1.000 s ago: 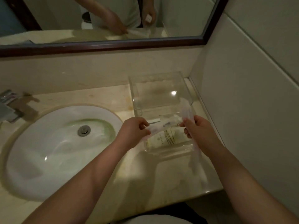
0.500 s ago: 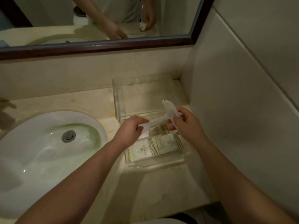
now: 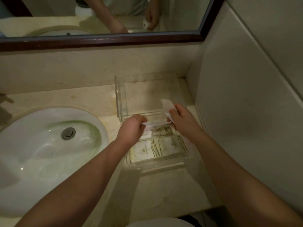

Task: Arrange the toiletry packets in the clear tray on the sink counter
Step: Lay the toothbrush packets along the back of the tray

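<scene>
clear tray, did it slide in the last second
No. The clear tray keeps the same gap to the side wall; only the camera shifted.

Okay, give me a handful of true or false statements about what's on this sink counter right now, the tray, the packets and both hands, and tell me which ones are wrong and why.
1. The clear tray sits to the right of the sink basin. True.
2. The far part of the tray is packed with packets. False: it looks empty; the striped packets lie in the near part.
3. Both hands hold one long white packet between them. True: the left hand has one end, the right hand the other.
4. The sink basin is full of water. False: the drain shows in a drained basin.
5. A mirror hangs above the counter. True.
</scene>
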`<state>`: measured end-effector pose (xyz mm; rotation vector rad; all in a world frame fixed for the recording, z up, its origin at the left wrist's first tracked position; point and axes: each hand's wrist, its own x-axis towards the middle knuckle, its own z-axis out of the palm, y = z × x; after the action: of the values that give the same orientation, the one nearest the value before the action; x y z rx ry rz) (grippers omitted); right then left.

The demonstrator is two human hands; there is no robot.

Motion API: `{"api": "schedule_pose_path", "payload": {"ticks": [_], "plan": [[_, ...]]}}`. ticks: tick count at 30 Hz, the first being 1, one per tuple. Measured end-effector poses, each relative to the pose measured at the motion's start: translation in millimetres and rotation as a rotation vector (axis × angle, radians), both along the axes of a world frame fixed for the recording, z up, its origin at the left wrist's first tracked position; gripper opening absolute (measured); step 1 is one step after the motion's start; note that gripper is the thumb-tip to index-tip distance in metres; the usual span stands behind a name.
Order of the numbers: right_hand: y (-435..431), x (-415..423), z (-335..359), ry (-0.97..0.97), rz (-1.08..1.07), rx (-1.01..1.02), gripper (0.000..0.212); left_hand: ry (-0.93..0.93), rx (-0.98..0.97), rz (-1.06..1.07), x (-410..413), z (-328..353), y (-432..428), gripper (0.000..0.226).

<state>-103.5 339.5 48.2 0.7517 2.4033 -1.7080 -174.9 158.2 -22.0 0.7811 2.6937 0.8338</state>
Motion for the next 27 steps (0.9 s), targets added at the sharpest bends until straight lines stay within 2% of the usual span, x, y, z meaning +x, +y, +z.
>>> {"api": "schedule_pose_path", "payload": {"ticks": [3,6,9,12,14,16,19,22,24,27], "plan": [[2.1,-0.7,2.3,-0.067,-0.095,-0.189,0.020,-0.007,0.006,0.003,1.0,-2.3,-3.8,0.026],[9.6,-1.5,-3.9,-0.052,-0.352,-0.466,0.017,-0.003,0.026,0.011,1.6,-2.6,-9.4,0.027],[14.5,4.8,-12.4,-0.099,-0.608,-0.522,0.010,0.070,0.004,0.011,-0.1,-0.8,-14.6,0.020],[8.1,14.4,-20.8,-0.070,-0.739,-0.625,0.012,0.165,-0.063,-0.016,-1.5,-0.8,-19.1,0.019],[-0.8,18.3,-25.0,-0.067,-0.739,-0.639,0.010,0.160,-0.055,-0.033,-1.6,-2.0,-22.8,0.026],[-10.4,19.8,-29.1,-0.094,-0.721,-0.617,0.009,0.109,0.038,-0.009,0.3,-1.7,-25.5,0.032],[-19.2,21.4,-37.2,-0.141,-0.733,-0.618,0.013,-0.138,0.246,0.127,6.6,6.2,-30.6,0.039],[-22.6,24.4,-43.4,-0.189,-0.727,-0.649,0.011,-0.288,0.295,0.137,13.1,13.9,-37.8,0.050],[-22.6,25.3,-46.2,-0.214,-0.717,-0.631,0.014,-0.258,0.231,0.073,15.6,15.8,-38.7,0.046],[-23.6,25.6,-44.7,-0.233,-0.694,-0.595,0.020,-0.074,0.081,0.007,14.1,8.2,-33.6,0.026]]}}
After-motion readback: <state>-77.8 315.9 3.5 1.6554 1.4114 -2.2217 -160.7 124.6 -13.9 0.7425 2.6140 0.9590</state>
